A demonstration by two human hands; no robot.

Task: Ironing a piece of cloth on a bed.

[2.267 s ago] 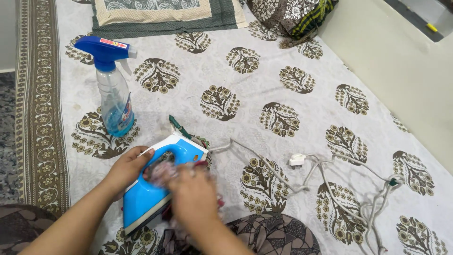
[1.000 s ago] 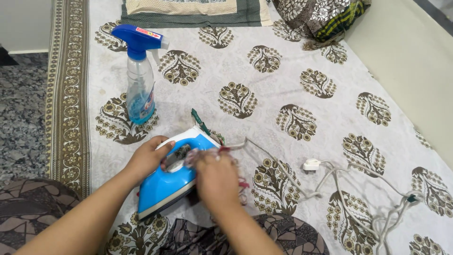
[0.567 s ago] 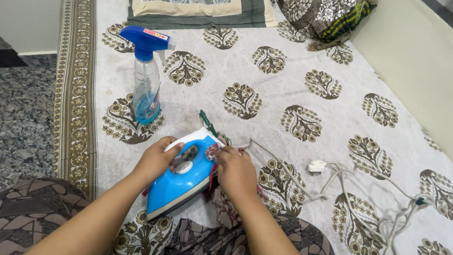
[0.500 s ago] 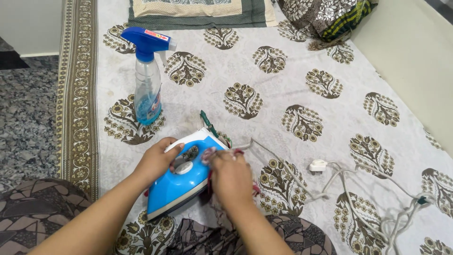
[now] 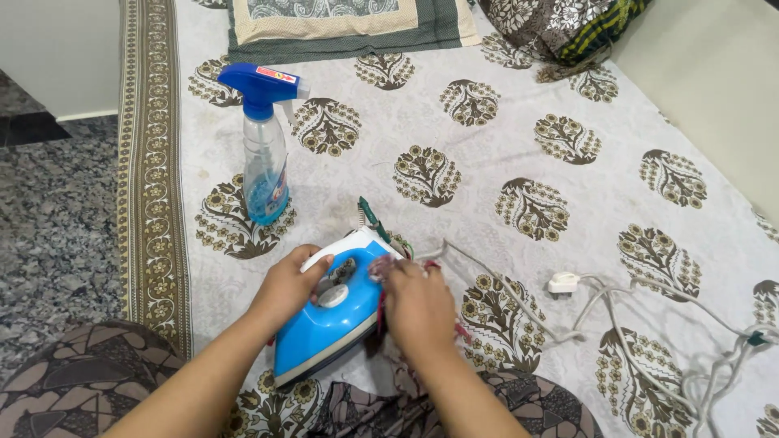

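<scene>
Between both hands on the bed, the blue iron points toward the person, left hand clamped on its handle, right hand pressing a cloth against its right side.

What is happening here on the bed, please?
A person sits at a bed covered by a floral printed sheet and handles a blue and white clothes iron. The left hand holds the iron at its handle. The right hand presses a small patterned cloth against the iron's side. A blue spray bottle stands upright beyond the iron. The iron's white cord lies loose on the sheet to the right, its plug not connected.
</scene>
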